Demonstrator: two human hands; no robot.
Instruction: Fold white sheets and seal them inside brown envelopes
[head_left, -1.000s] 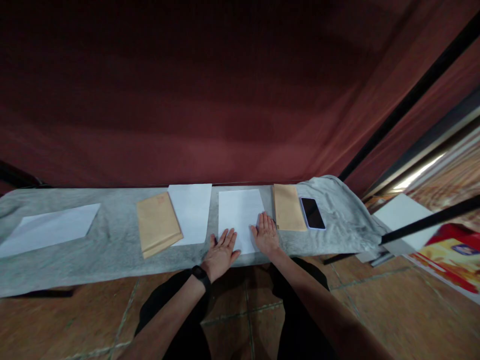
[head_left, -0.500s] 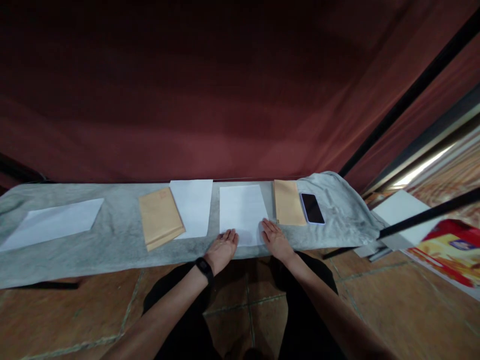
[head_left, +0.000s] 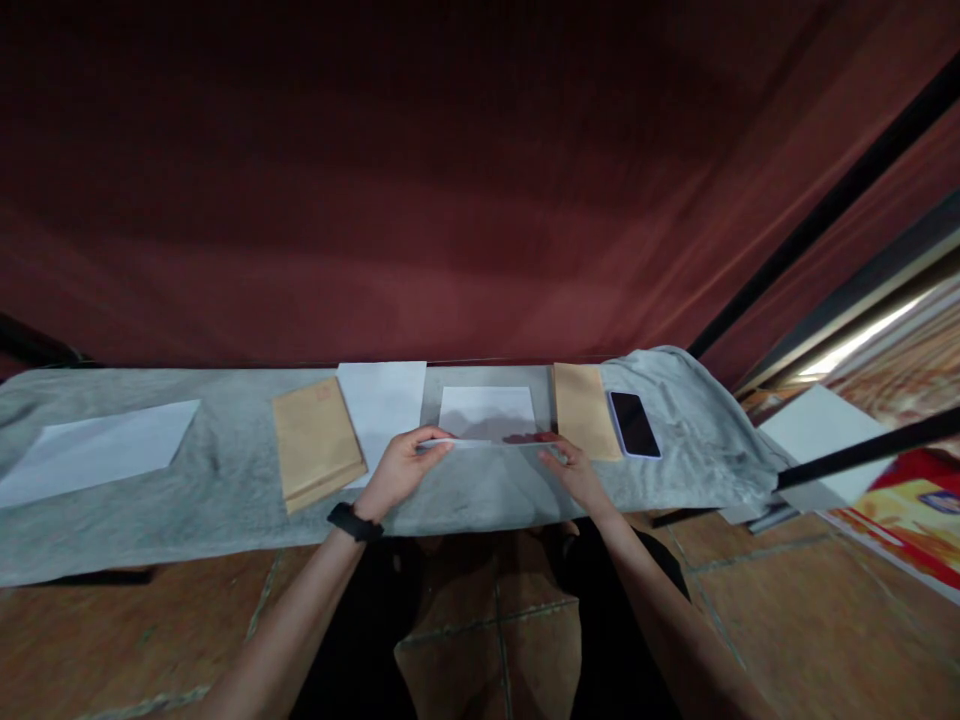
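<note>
My left hand (head_left: 409, 462) pinches one end of a thin white paper edge (head_left: 484, 443), thumb below and fingers above. At its other end my right hand (head_left: 574, 468) grips in the same way. The edge is raised and seen nearly edge-on. Behind it a white sheet of paper (head_left: 487, 405) lies on the grey cloth, shaded by my hands. I cannot tell whether edge and sheet are one piece. Close by my right hand is a brown envelope (head_left: 589, 410). Left of my left hand, a second brown envelope (head_left: 316, 440) overlaps another white sheet (head_left: 390, 405).
A grey cloth (head_left: 232, 450) covers the long narrow bench. A phone (head_left: 634, 425) lies right of the right-hand envelope. More white paper (head_left: 105, 450) rests at far left. Behind hangs a dark red curtain (head_left: 465, 250). Black bars (head_left: 840, 200) and a red-yellow package (head_left: 915, 510) are at right.
Both hands were lying flat on the near part of the sheet. They have moved apart and now hold a raised paper edge between them; less of the sheet shows.
</note>
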